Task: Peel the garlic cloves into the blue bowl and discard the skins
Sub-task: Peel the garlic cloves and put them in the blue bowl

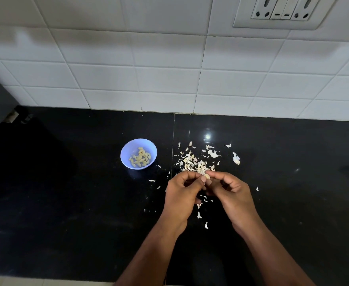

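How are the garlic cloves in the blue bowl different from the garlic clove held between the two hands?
The pale yellow peeled cloves lie loose in the small blue plastic bowl, many together; the single garlic clove is pinched above the black countertop by the left hand and the right hand. The bowl cloves show fully; the held one is mostly hidden by fingertips. Both look pale.

A glossy black countertop (66, 203) — split by a thin seam — runs up to a white tiled wall (148, 69), where a white switch-and-socket plate (282, 11) is mounted at the upper right.
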### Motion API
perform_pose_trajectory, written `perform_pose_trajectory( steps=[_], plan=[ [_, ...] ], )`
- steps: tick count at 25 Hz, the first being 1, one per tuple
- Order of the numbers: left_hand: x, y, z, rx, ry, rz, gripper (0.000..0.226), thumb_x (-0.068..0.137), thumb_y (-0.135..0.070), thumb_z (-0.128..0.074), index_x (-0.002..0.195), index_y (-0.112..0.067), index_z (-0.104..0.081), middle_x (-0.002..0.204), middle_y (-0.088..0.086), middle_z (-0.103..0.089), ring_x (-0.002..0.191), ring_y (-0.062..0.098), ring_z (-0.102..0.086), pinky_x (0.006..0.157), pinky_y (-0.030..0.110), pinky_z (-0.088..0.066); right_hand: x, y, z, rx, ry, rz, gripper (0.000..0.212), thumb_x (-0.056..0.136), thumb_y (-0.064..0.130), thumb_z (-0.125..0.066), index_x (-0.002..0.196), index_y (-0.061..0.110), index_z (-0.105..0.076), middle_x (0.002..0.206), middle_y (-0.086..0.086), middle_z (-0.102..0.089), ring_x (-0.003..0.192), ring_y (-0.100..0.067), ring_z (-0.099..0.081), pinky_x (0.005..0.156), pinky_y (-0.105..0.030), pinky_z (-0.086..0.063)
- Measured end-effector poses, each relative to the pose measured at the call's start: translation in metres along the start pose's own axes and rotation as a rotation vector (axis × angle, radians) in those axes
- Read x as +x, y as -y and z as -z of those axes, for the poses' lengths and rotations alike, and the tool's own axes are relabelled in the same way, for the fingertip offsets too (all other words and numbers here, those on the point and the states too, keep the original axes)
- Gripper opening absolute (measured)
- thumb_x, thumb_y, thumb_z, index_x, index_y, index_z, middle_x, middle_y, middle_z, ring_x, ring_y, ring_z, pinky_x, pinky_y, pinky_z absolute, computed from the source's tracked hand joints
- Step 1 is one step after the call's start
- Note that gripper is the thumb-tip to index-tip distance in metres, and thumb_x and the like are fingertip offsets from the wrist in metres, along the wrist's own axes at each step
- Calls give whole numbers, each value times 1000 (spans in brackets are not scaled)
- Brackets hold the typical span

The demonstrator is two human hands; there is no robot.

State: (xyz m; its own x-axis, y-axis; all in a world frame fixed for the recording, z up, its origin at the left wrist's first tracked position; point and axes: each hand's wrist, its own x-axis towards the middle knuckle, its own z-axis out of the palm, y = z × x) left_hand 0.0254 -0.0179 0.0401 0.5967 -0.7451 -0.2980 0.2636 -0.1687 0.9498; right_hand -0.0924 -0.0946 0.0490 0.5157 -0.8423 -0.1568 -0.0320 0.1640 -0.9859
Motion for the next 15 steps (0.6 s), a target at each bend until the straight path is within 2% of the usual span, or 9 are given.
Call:
perform_pose_trajectory(
  steps=[4, 7, 10, 13, 15],
  plan=[
    [4, -1, 6, -7, 43, -40, 7, 97, -12, -71, 98, -6, -69, 88, 0, -78, 82, 11, -71, 71, 35, -55, 1, 3, 0, -116, 41, 48, 20, 93, 4, -74, 110, 14, -78, 95, -4, -80, 92, -17, -78, 84, -27, -61],
    [1, -3, 4, -61, -3, -39, 9, 97, -14, -73, 104, -11, -68, 95, 1, -77, 79, 15, -73, 68, 36, -58, 3, 5, -1, -57, 53, 36, 21, 96, 5, -70, 114, 13, -78, 98, -4, -80, 88, -18, -77, 80, -24, -60],
    [2, -3, 5, -64, -41, -15, 11, 95, -19, -77, 105, -18, -74, 98, 3, -78, 80, 19, -76, 67, 34, -60, 5, 2, -3, -106, 73, 25, 23, 100, 10, -66, 119, 17, -77, 99, -2, -80, 83, -16, -75, 78, -24, -59],
    [5, 0, 6, 11, -100, -39, 3, 95, -19, -77, 96, -17, -75, 88, 4, -78, 80, 17, -75, 64, 32, -59, 5, -1, -8, -244, 64, 55, 24, 103, 10, -63, 120, 20, -76, 97, 4, -79, 82, -7, -73, 77, -20, -56],
    [5, 0, 4, 37, -127, -50, 4, 96, -19, -75, 92, -20, -74, 87, 0, -77, 81, 12, -73, 62, 33, -60, 5, -2, -11, -442, 11, 175, 26, 102, 10, -64, 121, 22, -76, 101, 11, -77, 92, -1, -72, 81, -16, -55]
  ],
)
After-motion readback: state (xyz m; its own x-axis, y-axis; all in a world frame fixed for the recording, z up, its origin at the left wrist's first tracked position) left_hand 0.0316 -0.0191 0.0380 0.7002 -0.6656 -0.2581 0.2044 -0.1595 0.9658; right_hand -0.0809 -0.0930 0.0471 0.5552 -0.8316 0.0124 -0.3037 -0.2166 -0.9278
